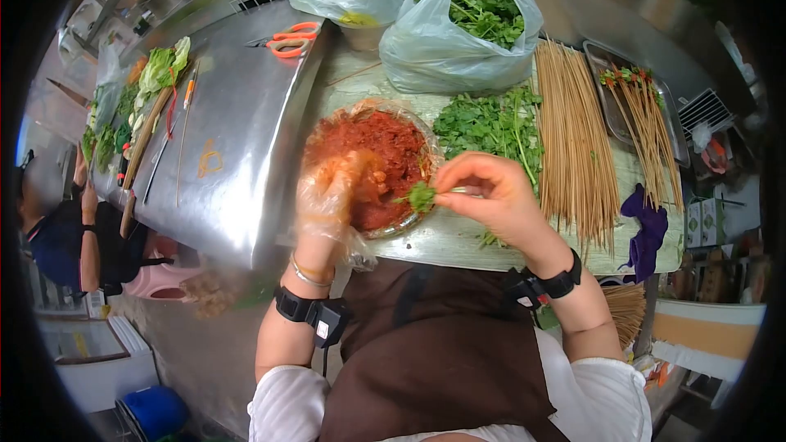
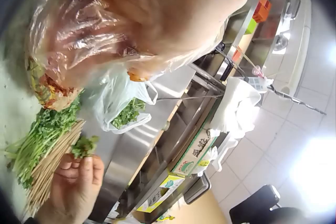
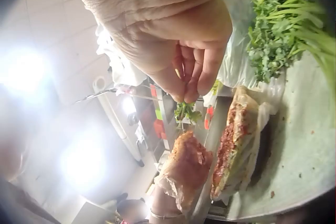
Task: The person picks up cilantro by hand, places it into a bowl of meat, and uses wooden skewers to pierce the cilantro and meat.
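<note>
My left hand (image 1: 332, 184), in a clear plastic glove smeared red, is over a plastic-lined bowl (image 1: 426, 135) of red minced meat (image 1: 389, 143). Its fingers are blurred in the head view, and I cannot tell whether they hold any meat. My bare right hand (image 1: 491, 192) pinches a small sprig of leafy green herb (image 1: 421, 196) between thumb and fingertips, at the bowl's right rim. The right wrist view shows the sprig (image 3: 186, 112) just above the gloved hand (image 3: 184, 169). Behind the right hand lies a pile of herbs (image 1: 491, 127) with long stems.
Bamboo skewers (image 1: 573, 147) lie in a wide row at the right, beside a metal tray (image 1: 602, 61) with filled skewers (image 1: 647, 131) and a purple cloth (image 1: 647, 229). Bags of greens (image 1: 458, 41) stand behind. Orange-handled scissors (image 1: 291, 41) lie on the steel counter (image 1: 229, 131); another person (image 1: 78, 229) is far left.
</note>
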Action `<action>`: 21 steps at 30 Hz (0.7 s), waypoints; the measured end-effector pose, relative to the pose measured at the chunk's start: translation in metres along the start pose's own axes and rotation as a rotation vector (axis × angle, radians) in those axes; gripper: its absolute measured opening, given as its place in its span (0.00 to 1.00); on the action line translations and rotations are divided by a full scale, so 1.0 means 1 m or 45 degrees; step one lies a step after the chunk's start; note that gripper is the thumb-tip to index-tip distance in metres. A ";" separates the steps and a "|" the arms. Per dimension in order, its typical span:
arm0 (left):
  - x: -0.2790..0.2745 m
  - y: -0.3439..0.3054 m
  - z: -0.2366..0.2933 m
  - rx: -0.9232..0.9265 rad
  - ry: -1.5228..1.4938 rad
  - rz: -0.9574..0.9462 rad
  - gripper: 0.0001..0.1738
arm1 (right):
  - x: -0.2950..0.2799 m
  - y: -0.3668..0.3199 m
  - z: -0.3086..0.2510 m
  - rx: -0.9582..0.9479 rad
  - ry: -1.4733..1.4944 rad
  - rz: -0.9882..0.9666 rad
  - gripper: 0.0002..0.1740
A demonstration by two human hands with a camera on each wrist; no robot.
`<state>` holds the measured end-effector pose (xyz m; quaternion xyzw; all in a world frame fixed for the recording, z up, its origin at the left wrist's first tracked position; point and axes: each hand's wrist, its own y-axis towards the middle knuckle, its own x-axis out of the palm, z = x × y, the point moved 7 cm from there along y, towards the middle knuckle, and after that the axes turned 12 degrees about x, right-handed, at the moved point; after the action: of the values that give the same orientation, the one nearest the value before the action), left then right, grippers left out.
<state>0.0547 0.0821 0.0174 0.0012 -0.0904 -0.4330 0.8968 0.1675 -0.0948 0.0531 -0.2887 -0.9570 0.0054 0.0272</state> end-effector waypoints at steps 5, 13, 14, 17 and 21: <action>0.024 -0.012 0.004 -0.024 -0.285 -0.071 0.15 | 0.028 0.018 -0.025 -0.193 -0.350 -0.050 0.05; 0.029 -0.026 0.008 -0.178 -0.322 -0.138 0.10 | 0.032 0.024 -0.025 -0.324 -0.585 0.058 0.06; 0.029 -0.026 0.004 -0.190 -0.319 -0.148 0.11 | 0.032 0.024 -0.024 -0.326 -0.588 0.055 0.06; 0.024 -0.023 -0.009 -0.091 -0.170 -0.112 0.11 | 0.023 0.021 -0.023 -0.408 -0.454 0.146 0.06; 0.018 -0.022 -0.008 0.015 -0.127 -0.051 0.10 | -0.050 0.016 -0.010 -0.197 -0.269 0.356 0.09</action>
<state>0.0497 0.0539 0.0108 -0.0134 -0.1375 -0.4500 0.8823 0.2181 -0.1090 0.0603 -0.4180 -0.9026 -0.0342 -0.0968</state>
